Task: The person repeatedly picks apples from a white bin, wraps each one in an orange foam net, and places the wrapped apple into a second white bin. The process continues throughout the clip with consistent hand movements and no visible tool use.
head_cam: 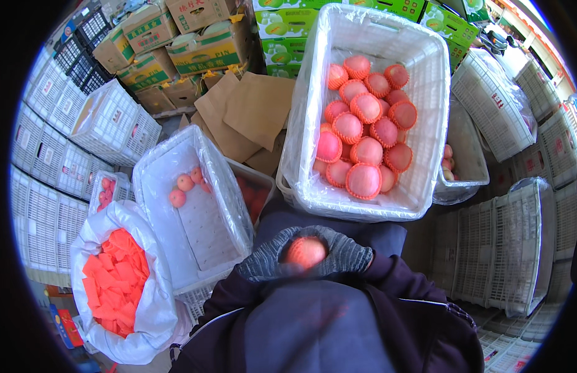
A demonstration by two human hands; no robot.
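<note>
My left hand [269, 255] and my right hand [345, 252], both in grey knitted gloves, hold one pinkish-red apple [307, 252] between them, close to my body. Part of a foam net seems to lie around the apple; blur hides how far it reaches. Beyond my hands, a large white plastic crate [377, 212] lined with clear film holds many apples in red foam nets [364, 181]. To the left, a lined white crate [176, 252] holds several bare apples [178, 198]. A white woven sack [160, 321] full of red foam nets [113, 284] stands at the lower left.
Flat brown cardboard [260, 107] lies beyond the left crate. Cardboard boxes [209, 46] and green fruit boxes [288, 23] are stacked at the back. White crates stand in stacks at the left [36, 214] and right [498, 252]. Another crate of apples [472, 172] sits behind the large one.
</note>
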